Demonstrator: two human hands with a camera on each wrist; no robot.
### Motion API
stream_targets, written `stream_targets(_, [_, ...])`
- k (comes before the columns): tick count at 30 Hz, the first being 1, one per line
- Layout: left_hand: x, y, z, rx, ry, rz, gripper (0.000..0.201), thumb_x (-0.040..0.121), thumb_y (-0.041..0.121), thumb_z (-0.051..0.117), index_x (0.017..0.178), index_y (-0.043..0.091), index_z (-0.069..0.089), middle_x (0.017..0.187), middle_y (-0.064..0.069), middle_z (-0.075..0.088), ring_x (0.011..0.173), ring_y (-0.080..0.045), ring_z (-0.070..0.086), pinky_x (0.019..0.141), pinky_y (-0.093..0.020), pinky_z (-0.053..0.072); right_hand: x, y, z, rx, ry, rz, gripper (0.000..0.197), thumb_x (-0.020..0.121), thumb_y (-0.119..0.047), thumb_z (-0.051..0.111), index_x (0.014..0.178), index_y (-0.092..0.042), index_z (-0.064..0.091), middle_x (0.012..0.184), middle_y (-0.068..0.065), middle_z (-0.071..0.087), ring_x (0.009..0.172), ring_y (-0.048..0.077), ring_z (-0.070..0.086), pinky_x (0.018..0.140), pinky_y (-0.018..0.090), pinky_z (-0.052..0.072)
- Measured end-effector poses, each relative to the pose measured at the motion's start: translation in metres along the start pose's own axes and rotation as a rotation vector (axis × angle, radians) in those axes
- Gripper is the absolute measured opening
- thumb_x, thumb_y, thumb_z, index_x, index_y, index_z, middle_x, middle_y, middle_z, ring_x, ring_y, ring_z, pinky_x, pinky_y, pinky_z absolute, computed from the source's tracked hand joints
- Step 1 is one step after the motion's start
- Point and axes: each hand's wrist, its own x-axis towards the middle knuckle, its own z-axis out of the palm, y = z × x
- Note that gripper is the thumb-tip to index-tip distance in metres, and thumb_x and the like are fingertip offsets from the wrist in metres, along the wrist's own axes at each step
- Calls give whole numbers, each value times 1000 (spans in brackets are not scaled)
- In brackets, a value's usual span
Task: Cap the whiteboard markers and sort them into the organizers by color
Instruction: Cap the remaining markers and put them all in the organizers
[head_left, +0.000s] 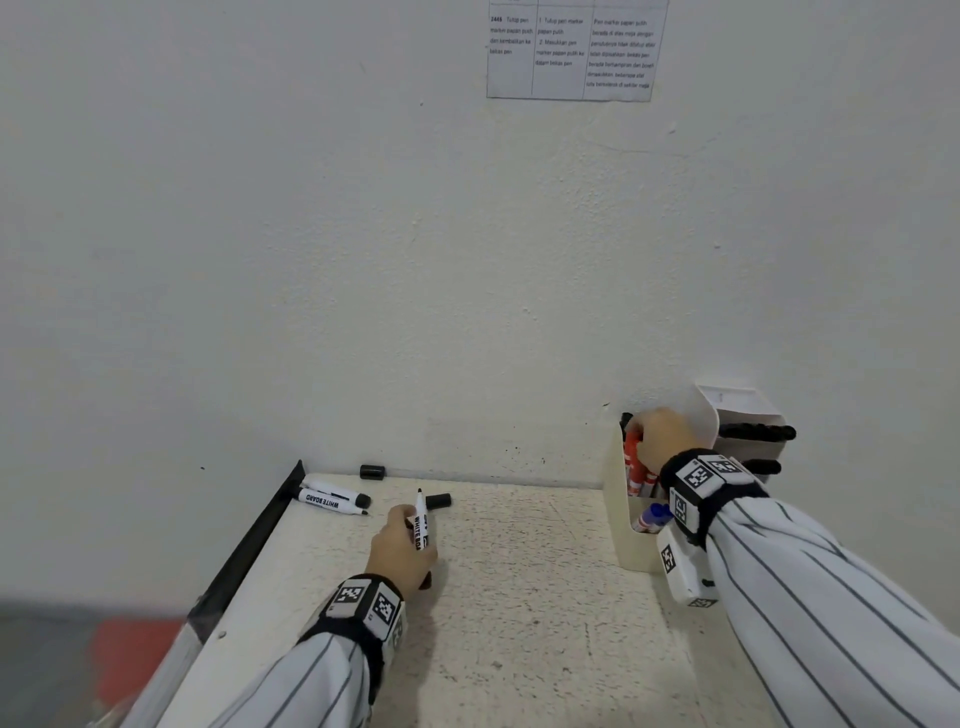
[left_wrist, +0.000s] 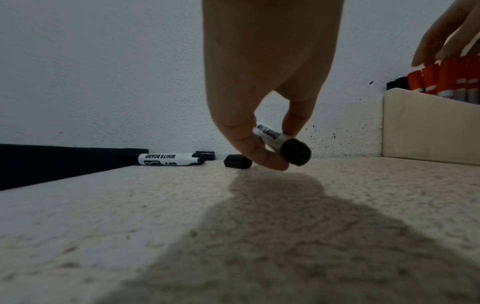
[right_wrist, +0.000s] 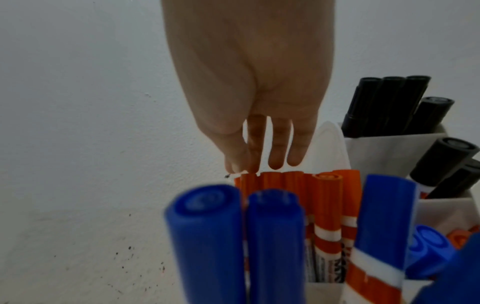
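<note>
right hand (right_wrist: 249, 86) over orange markers (right_wrist: 298, 185), fingers straight

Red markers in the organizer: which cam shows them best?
Right wrist. The red markers stand capped, bunched just under the right hand, behind blue ones. Head view shows a sliver beside that hand. Left wrist shows their caps above the organizer wall.

Three uncapped black markers (head_left: 422, 519), two loose black caps (head_left: 438, 500), two organizers (head_left: 626, 525), two hands (head_left: 400, 551).
</note>
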Motion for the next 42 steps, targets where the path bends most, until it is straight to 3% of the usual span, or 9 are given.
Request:
stream_targets(4, [-2,-2,-3,-64,33,-43,41,91,13,52,131,9,40,106,-12,58,82,-21,53,58,-21,44,-5,-5,0,44,-20,17,20,88,-28,51,101,-18,65,108,5,63,104,26,55,93,42,47])
stream_targets(6, [-4,-2,-6,-74,68,-64,35,95,15,45,129,6,41,98,-13,56,82,-25,53,66,-28,43,-9,-14,-6,61,51,7,18,88,-22,51,101,-19,64,110,5,59,103,26,55,91,41,47])
stream_targets(10, [-5,-11,-20,-32,100,-110,32,97,19,39,125,5,48,115,-18,60,102,-30,55,83,-31,42,-10,-59,-12,235,126,-140,22,87,-9,47,98,-13,65,110,8,57,103,27,54,86,34,47])
stream_targets(17, [-10,-42,-52,114,84,-126,32,97,22,39,122,4,51,118,-13,60,109,-26,55,85,-25,40,-26,-176,49,346,-421,-482,43,93,-21,48,136,-17,44,140,3,46,127,19,44,104,26,33])
stream_targets(21, [-10,-56,-63,139,94,-117,31,96,20,41,123,8,52,119,-9,61,110,-22,55,86,-22,39,-43,-220,93,338,-544,-539,55,94,-26,43,146,-24,24,151,2,29,137,20,31,111,28,26])
stream_targets(25, [-11,-60,-65,135,91,-66,28,96,18,42,121,10,53,117,-6,61,106,-17,56,80,-18,38,-49,-233,108,290,-488,-550,39,88,-18,52,127,-17,47,133,6,47,119,24,48,97,29,38])
stream_targets(28, [-11,-59,-60,114,90,-38,28,95,17,43,121,10,54,114,-6,62,97,-15,56,77,-17,40,-49,-229,109,286,-451,-555,20,85,-11,57,102,-18,48,122,10,52,105,24,53,84,27,41])
stream_targets(33, [-14,-53,-47,89,69,0,28,94,14,44,120,10,55,111,-6,63,90,-12,54,73,-16,39,-55,-206,106,387,-362,-508,27,87,-12,53,113,-17,52,117,8,47,96,23,51,84,27,42])
stream_targets(42, [-28,-23,-20,40,-2,140,29,93,20,49,121,17,56,110,-1,62,94,-11,55,79,-18,41,-61,-150,69,856,-103,-309,19,80,-6,65,82,-19,51,90,2,55,69,7,47,57,7,35])
